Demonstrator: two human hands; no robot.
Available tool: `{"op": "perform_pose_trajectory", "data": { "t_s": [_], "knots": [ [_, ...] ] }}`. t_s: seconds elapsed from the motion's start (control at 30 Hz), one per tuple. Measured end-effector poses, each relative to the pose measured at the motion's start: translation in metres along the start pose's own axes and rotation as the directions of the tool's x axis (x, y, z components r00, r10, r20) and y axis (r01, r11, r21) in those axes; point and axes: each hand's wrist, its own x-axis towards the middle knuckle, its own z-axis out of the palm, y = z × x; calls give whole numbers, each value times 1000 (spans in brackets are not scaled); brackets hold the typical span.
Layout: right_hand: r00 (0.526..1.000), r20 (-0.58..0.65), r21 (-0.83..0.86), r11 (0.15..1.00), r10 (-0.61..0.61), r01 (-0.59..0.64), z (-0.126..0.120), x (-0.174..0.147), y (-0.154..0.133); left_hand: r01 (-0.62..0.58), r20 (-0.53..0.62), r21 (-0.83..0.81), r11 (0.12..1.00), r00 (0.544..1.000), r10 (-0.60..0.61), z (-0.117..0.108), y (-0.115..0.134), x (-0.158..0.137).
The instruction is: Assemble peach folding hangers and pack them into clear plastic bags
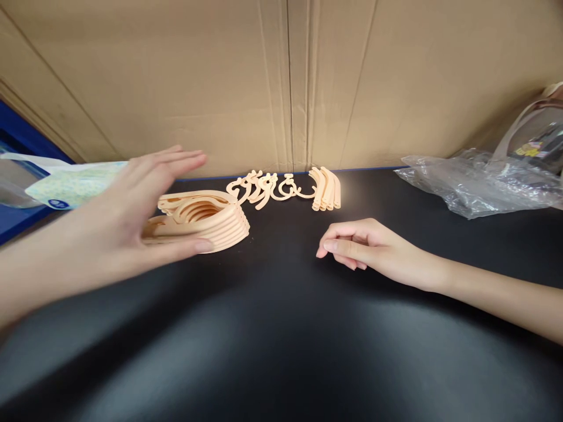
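My left hand (pixel 132 205) is raised at the left with its fingers stretched out and the thumb apart, holding nothing. Behind and beside it is a stack of peach plastic looped pieces (pixel 233 225) that look like clothes hanger parts; the hand covers the left part of the stack, and I cannot tell whether the thumb touches it. My right hand (pixel 365 249) hovers low over or rests on the black table (pixel 281 328), its fingers loosely curled and the thumb against the index finger, with nothing seen in it.
Along the back lie several peach hooks (pixel 266 187) and a bundle of curved peach bars (pixel 326 189). A cardboard wall (pixel 197 88) stands behind the table. Clear plastic bags (pixel 479 181) lie at the right; a pale patterned packet (pixel 74 184) is at the left.
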Motion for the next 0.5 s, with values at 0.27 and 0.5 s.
{"op": "perform_pose_trajectory", "data": {
  "t_s": [0.27, 0.5],
  "knots": [
    [1000, -6, -12, 1000, -6, 5, 1, 1, -2, -402, 97, -216, 890, 898, 429, 53, 85, -13],
    [1000, -2, -61, 998, -1, 0, 3, 1, -4, -298, 201, -287, 911, 911, 361, 59, 66, -12]
  ]
}}
